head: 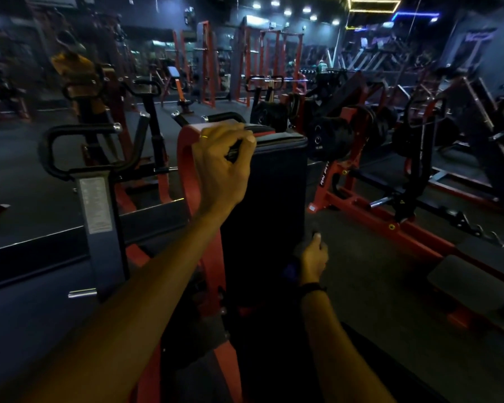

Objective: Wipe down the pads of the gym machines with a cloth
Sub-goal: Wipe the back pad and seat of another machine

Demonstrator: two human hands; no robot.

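You stand in a dim gym hall with a dark rubber floor [361, 257], rows of red steel racks [207, 62] at the far side and spot lamps overhead. Nearest you rises the red-framed machine [186, 170] with its tall black upholstered back pad [271, 199], which stands upright between your two arms. To its left stands a grey steel post with a pale label and curved black handles [96, 205]. To the right, a red plate-loaded machine [349, 181] carries black weight discs [320, 141] and runs along the floor toward the right edge.

Your left hand [223, 167] is at the top left corner of the back pad, its fingers [245, 141] curled over the upper edge and gripping it; a thin ring shows on one finger. Your right hand [313, 257] is lower, just beside the right edge of the pad, fingers bent and pinching a dark grey cloth [310, 232] that is hard to make out in the gloom. You cannot tell whether the cloth touches the pad. A black band [313, 287] circles your right wrist.
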